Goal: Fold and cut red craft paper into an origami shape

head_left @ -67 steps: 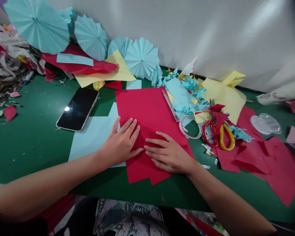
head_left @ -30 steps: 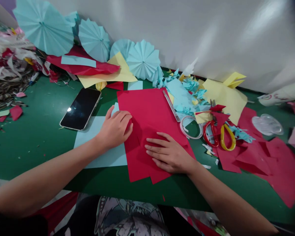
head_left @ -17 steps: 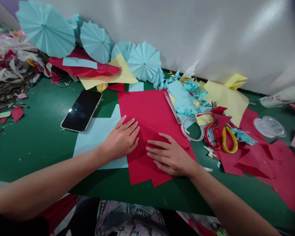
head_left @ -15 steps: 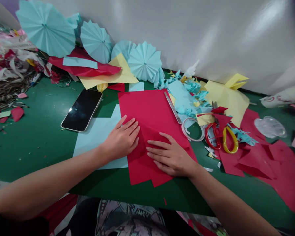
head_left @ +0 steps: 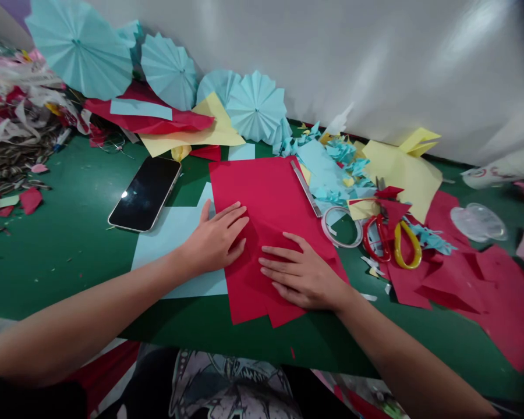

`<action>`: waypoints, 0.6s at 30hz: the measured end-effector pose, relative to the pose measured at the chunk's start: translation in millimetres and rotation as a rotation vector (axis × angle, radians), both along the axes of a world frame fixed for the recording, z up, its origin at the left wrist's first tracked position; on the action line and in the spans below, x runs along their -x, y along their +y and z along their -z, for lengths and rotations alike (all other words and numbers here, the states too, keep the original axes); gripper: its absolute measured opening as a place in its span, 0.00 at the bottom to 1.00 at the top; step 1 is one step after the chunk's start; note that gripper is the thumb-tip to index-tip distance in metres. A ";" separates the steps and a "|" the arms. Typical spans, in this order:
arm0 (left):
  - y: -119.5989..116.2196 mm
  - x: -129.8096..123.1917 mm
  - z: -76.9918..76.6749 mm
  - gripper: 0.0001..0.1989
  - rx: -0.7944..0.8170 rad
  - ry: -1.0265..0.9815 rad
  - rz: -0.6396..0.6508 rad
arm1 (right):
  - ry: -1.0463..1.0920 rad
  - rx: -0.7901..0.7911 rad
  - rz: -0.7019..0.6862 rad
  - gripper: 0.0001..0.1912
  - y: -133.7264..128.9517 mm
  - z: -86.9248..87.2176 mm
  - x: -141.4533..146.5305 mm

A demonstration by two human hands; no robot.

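Red paper [head_left: 262, 186] lies in the middle of the green table, with a fold or overlapping layer near its lower part. My left hand [head_left: 216, 235] rests on its left side, fingers spread, thumb pointing up, the palm over light blue paper [head_left: 157, 250] underneath. My right hand [head_left: 301, 272] lies flat on the lower right of the red paper, fingers apart. Neither hand holds anything. A closed metallic cutter [head_left: 305, 189] lies on the red paper's right edge. Just right of it is a roll of tape [head_left: 342, 227].
A phone [head_left: 145, 194] lies left of the blue paper. Scissors [head_left: 407, 244] with red and yellow handles sit among red scraps [head_left: 498, 291] on the right. Pleated blue paper rosettes [head_left: 257, 109] lean on the wall behind. Ribbons and cords pile up at far left.
My left hand has shifted slightly, its thumb lifting away from the red paper's left edge and pointing more upward. My right hand stays in place on the red paper.
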State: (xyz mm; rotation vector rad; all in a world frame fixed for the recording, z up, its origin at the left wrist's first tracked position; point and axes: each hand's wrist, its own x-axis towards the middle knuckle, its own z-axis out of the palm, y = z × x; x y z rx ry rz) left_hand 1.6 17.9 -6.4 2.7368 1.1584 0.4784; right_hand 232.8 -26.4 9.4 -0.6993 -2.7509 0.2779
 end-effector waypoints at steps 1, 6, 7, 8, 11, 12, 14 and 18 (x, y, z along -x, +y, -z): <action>0.7 0.2 0.5 0.18 0.008 0.005 -0.010 | -0.005 0.000 0.000 0.14 0.1 0.2 0.0; 6.4 1.1 2.8 0.17 0.024 -0.031 -0.082 | 0.006 -0.015 -0.008 0.14 0.7 0.7 -0.8; 8.3 1.3 2.7 0.16 0.025 -0.056 -0.087 | 0.011 -0.018 -0.012 0.14 0.7 0.8 -1.0; 10.2 1.6 2.4 0.14 0.026 -0.087 -0.085 | 0.018 -0.021 -0.013 0.14 0.7 0.9 -1.0; 15.3 2.5 -0.7 0.09 0.074 -0.213 -0.083 | 0.046 -0.037 -0.012 0.13 0.1 1.4 0.4; 16.4 2.8 -2.6 0.07 0.118 -0.259 -0.091 | 0.057 -0.046 -0.011 0.12 -0.2 1.4 1.0; 17.6 3.5 -7.6 0.05 0.251 -0.347 -0.120 | 0.079 -0.073 -0.005 0.13 -0.7 0.0 1.7; 19.5 6.2 -18.8 0.04 0.596 -0.582 -0.179 | 0.093 -0.139 0.071 0.20 1.2 -8.9 -5.4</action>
